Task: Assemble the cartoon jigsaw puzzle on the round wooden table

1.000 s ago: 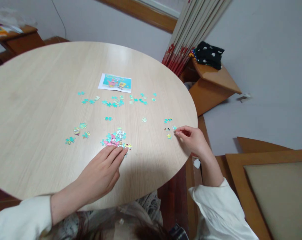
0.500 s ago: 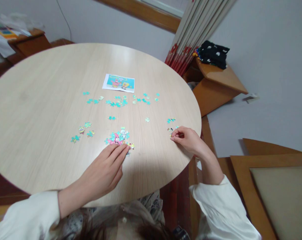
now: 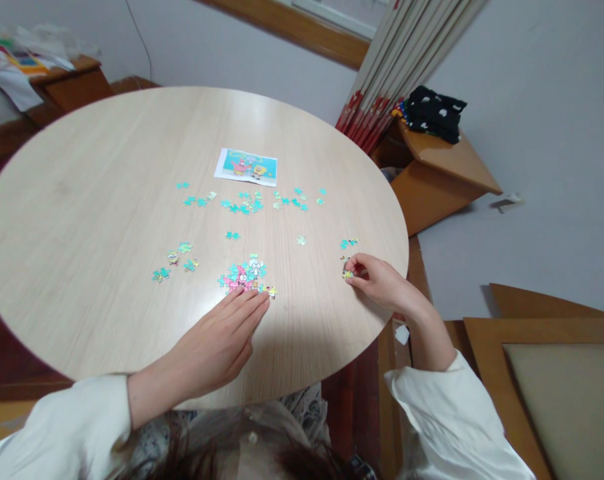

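My left hand [image 3: 217, 333] lies flat with stretched fingers over the lower edge of a joined patch of puzzle [image 3: 241, 275]. Pink, turquoise and white cartoon figures show on that patch, and part of it is hidden under the fingertips. A yellowish puzzle piece [image 3: 271, 292] pokes out beside the fingertips. Over at the right side of the table, my right hand [image 3: 375, 280] pinches a small yellow-patterned puzzle piece [image 3: 348, 274] between thumb and forefinger. Just beyond it are a few turquoise puzzle pieces [image 3: 348, 244].
A printed picture card [image 3: 247, 167] rests farther back on the round table [image 3: 107, 167]. Several loose pieces [image 3: 245, 203] form a row before it, and a small group [image 3: 185, 247] lies at left. A wooden cabinet [image 3: 442, 180] stands beyond the right edge.
The view has shifted slightly. A yellow-patterned piece now shows at my right fingertips, where little of it was visible before. My left hand stays on the puzzle patch, fingers lying flat.
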A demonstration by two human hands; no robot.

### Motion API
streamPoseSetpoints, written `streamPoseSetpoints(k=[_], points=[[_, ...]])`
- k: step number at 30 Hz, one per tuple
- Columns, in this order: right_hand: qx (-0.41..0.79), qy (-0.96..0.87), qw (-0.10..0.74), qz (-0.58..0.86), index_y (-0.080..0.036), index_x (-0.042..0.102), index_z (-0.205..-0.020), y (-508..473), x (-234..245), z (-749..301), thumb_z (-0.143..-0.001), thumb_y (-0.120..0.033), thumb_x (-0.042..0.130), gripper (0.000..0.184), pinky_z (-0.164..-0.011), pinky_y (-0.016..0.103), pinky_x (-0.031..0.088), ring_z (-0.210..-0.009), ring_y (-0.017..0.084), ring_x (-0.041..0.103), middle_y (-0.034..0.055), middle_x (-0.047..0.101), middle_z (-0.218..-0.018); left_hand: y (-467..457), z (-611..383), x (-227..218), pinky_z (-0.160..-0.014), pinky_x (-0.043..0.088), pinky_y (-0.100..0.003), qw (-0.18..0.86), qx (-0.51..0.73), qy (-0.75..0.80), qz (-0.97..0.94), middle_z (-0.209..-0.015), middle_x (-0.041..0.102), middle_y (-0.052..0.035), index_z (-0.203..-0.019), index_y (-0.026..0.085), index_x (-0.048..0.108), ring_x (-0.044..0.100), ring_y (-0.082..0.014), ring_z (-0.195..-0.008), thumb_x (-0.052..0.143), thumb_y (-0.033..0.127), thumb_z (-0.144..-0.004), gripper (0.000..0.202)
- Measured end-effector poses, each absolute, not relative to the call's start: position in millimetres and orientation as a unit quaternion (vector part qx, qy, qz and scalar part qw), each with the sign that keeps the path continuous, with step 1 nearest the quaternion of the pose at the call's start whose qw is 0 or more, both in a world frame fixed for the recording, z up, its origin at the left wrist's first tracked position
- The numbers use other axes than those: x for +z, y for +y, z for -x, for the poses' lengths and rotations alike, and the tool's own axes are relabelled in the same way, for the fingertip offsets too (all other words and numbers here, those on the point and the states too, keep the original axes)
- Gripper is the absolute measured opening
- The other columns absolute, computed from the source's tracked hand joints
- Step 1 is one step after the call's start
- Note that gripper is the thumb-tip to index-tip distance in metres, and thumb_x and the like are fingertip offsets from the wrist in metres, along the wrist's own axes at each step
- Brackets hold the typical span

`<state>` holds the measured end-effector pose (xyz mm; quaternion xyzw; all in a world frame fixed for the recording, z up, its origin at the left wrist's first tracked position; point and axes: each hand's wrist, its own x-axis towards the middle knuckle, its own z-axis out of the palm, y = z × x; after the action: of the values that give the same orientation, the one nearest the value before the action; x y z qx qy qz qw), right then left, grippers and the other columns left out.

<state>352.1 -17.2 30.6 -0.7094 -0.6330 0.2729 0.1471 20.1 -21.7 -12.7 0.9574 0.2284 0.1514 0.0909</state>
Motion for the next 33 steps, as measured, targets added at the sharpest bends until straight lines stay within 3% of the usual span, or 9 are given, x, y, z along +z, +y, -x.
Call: streamPoseSetpoints(k=[2, 5, 10, 15, 21, 28, 33], points=[[0.305, -0.632, 0.178, 0.690, -0.020, 0.058, -0.078, -18, 32, -343, -0.077, -0.021, 0.060, 0.002, -0.064, 0.029, 0.043, -0.066, 0.015, 0.056, 0.0008, 0.061, -0.070, -22, -20, -12, -0.112, 0.038, -0.050, 0.093, 0.150, 0.229, -0.957, -0.141, 0.053, -0.0175, -0.139, 0.005, 0.044, 0.047, -0.0295, -0.133, 0.041, 0.006, -0.083, 0.056], [0.358, -0.625, 0.259, 0.644, -0.019, 0.064, -0.088, -17, 32, -318, -0.079, -0.029, 0.063, 0.014, -0.067, 0.030, 0.045, -0.069, 0.015, 0.057, 0.0022, 0.064, -0.074, -22, -21, -10, -0.111, 0.040, -0.049, 0.096, 0.144, 0.232, -0.957, -0.141, 0.053, -0.0171, -0.139, 0.006, 0.043, 0.047, -0.0294, -0.132, 0.042, 0.005, -0.081, 0.058], [0.484, -0.574, 0.311, 0.583, -0.016, 0.066, -0.082, -1, 24, -267, -0.075, -0.030, 0.068, 0.016, -0.062, 0.027, 0.046, -0.065, 0.013, 0.059, 0.0034, 0.067, -0.073, -22, -23, -9, -0.109, 0.042, -0.050, 0.102, 0.138, 0.236, -0.956, -0.140, 0.053, -0.0191, -0.138, 0.005, 0.043, 0.047, -0.0307, -0.132, 0.043, 0.005, -0.080, 0.059], [0.505, -0.574, 0.277, 0.582, -0.014, 0.068, -0.077, 16, 21, -246, -0.075, -0.020, 0.067, 0.007, -0.054, 0.023, 0.039, -0.056, 0.009, 0.051, -0.0010, 0.061, -0.062, -22, -24, -10, -0.108, 0.043, -0.050, 0.102, 0.136, 0.234, -0.957, -0.139, 0.053, -0.0204, -0.138, 0.004, 0.043, 0.047, -0.0318, -0.131, 0.044, 0.006, -0.079, 0.059], [0.527, -0.571, 0.253, 0.577, -0.013, 0.071, -0.076, 19, 25, -243, -0.076, -0.014, 0.065, 0.006, -0.054, 0.023, 0.038, -0.053, 0.008, 0.049, -0.0016, 0.059, -0.058, -21, -24, -9, -0.107, 0.044, -0.050, 0.104, 0.138, 0.232, -0.957, -0.139, 0.054, -0.0200, -0.138, 0.004, 0.042, 0.047, -0.0314, -0.131, 0.043, 0.005, -0.078, 0.059], [0.509, -0.602, 0.249, 0.563, -0.013, 0.073, -0.081, 18, 19, -244, -0.079, -0.015, 0.063, 0.011, -0.058, 0.023, 0.042, -0.061, 0.010, 0.055, 0.0018, 0.065, -0.066, -21, -24, -9, -0.107, 0.044, -0.049, 0.101, 0.137, 0.230, -0.958, -0.139, 0.054, -0.0200, -0.138, 0.004, 0.042, 0.047, -0.0314, -0.131, 0.043, 0.005, -0.079, 0.059], [0.423, -0.673, 0.250, 0.552, -0.017, 0.076, -0.089, 18, 22, -245, -0.084, -0.014, 0.055, 0.021, -0.069, 0.027, 0.046, -0.072, 0.013, 0.059, 0.0047, 0.071, -0.081, -21, -23, -11, -0.110, 0.041, -0.049, 0.113, 0.141, 0.235, -0.955, -0.141, 0.052, -0.0196, -0.141, 0.006, 0.039, 0.046, -0.0307, -0.133, 0.044, 0.006, -0.078, 0.063]])
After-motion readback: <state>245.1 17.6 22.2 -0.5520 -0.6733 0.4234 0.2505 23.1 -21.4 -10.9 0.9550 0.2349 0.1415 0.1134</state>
